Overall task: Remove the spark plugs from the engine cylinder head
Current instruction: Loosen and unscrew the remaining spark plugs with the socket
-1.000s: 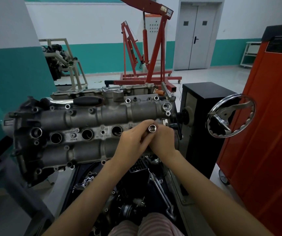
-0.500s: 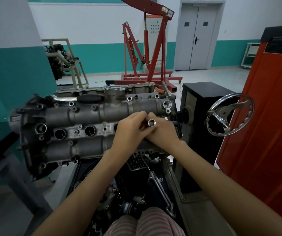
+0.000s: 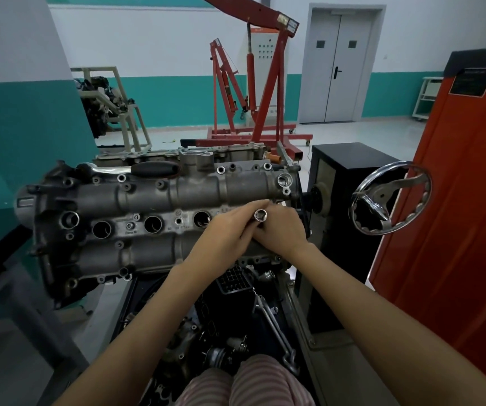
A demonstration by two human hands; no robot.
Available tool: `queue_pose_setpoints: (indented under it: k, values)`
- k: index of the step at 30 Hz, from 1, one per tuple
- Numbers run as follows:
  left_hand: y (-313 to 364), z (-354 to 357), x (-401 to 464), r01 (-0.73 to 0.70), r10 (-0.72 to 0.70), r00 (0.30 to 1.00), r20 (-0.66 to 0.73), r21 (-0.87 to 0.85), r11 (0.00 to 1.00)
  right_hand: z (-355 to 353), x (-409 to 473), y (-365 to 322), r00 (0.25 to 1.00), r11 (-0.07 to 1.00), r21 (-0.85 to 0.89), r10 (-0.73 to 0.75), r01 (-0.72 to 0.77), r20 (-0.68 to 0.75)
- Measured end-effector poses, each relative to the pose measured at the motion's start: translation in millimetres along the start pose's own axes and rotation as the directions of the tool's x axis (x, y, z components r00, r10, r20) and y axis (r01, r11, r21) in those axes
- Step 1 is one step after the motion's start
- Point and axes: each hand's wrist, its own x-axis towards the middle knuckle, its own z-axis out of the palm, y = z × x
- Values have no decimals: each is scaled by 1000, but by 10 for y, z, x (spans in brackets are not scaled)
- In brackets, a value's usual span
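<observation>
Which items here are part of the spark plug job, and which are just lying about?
In use: cylinder head, socket, left hand, right hand.
Lying about: red hoist, handwheel, orange cabinet, wrench.

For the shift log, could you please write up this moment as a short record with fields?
setting: workshop, engine on a stand
cylinder head: facing the camera, three open plug wells in view in the middle row
tool: socket, open end toward the camera
left hand: fingers curled round the socket
right hand: wrapped round the tool below the socket, touching the left hand
spark plug: none in view
handwheel: to the right, untouched
behind: red engine crane
</observation>
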Motion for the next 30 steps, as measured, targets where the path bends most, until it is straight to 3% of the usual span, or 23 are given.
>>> queue_pose_setpoints:
  k: [7, 12, 18, 25, 30]
  values:
    - [67, 22, 130, 118, -92, 986, -142, 189, 975, 57, -9, 57, 999, 997, -79, 10, -7, 36]
    - [33, 133, -22, 40, -40, 997, -61, -1, 999, 40, -9, 49, 999, 998, -63, -27, 29, 35]
    - [1, 129, 33, 157, -148, 964, -223, 23, 987, 24, -33, 22, 1000, 1000, -10, -1, 2, 19]
    - [-67, 112, -1, 52, -34, 987, -154, 116, 992, 36, -22, 55, 999, 999, -30, -39, 40, 24]
    - [-100, 81, 61, 47, -27, 995, -99, 206, 977, 39, -46, 40, 999, 998, -25, -52, 52, 7]
